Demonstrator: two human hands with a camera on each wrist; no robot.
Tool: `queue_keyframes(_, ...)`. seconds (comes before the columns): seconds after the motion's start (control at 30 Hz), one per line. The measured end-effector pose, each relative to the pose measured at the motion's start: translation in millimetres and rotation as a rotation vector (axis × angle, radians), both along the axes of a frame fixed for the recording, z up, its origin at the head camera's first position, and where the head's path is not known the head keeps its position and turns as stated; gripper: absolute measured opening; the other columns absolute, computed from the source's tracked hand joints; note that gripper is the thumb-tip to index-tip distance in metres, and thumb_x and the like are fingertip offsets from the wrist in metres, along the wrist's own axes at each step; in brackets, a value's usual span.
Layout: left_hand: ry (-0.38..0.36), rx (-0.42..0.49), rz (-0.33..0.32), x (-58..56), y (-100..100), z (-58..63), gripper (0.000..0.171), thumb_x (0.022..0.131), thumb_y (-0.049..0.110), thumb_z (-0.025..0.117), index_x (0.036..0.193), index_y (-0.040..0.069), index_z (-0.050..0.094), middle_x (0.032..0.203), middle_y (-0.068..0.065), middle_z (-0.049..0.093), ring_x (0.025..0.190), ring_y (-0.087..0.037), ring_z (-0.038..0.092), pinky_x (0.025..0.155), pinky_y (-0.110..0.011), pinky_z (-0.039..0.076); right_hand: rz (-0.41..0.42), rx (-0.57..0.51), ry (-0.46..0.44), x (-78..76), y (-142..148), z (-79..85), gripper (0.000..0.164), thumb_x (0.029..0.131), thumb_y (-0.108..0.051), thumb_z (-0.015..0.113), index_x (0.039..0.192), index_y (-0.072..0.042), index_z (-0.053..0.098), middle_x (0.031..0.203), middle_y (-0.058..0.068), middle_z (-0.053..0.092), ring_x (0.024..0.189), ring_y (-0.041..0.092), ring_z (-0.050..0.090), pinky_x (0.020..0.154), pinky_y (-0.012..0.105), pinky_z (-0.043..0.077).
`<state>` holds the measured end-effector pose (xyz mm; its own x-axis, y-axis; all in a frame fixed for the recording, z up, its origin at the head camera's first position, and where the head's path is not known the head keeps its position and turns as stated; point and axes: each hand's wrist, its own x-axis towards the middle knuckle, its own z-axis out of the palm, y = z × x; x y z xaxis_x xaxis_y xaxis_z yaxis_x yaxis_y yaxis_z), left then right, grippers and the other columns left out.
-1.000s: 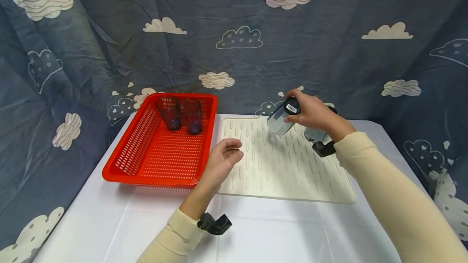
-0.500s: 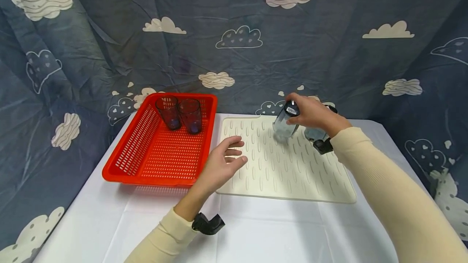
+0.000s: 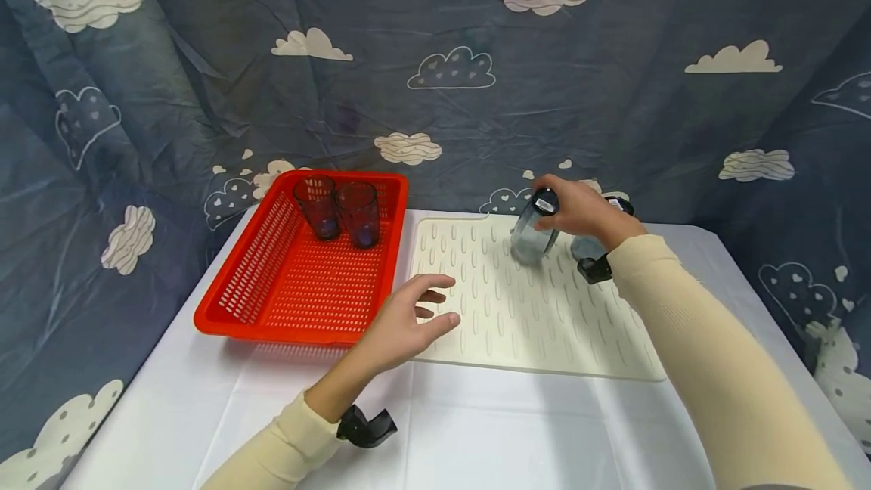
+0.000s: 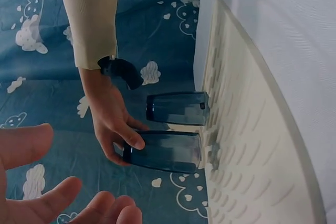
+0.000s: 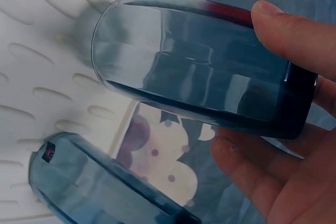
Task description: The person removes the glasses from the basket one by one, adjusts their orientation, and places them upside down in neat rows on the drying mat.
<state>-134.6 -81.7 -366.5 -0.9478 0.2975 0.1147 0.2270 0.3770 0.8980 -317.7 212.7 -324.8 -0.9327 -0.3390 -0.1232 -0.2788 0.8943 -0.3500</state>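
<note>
My right hand (image 3: pixel 581 209) grips a blue-tinted drinking glass (image 5: pixel 194 66) near its dark base, fingers and thumb on either side. The glass is upside down, its rim low at the cream ridged mat (image 3: pixel 490 324); I cannot tell whether the rim touches. A second upturned glass (image 5: pixel 94 182) stands on the mat just beside it, partly hidden by my right hand in the head view. Holding nothing, my left hand (image 3: pixel 404 324) hovers at the mat's left edge with fingers spread and slightly bent.
A red perforated basket (image 3: pixel 234 327) stands to the left of the mat. Two more glasses (image 3: pixel 317 206) lean inside it at the back. A dark cloud-patterned cloth (image 3: pixel 463 13) hangs behind the white-covered table (image 3: pixel 476 429).
The held glass has moved slightly right and down toward the mat and turned more upright, upside down. My left hand has drawn slightly toward me and its fingers have spread.
</note>
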Motion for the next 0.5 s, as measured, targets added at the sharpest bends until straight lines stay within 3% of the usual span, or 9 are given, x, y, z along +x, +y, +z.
queue_keyframes(0.5, -0.045, 0.01, 0.041, 0.5, -1.8, -11.5, 0.043, 0.088, 0.014, 0.069, 0.129, 0.011, 0.059, 0.133, -0.008, 0.06, 0.115, -0.027, 0.062, 0.096, -0.048, 0.054, -0.072, -0.049, 0.009, -5.0, 0.0, -13.8, 0.069, 0.087, -0.02, 0.075, 0.146, -0.009, 0.039, 0.143, 0.026, 0.05, 0.126, 0.044, 0.053, 0.1, 0.06, 0.046)
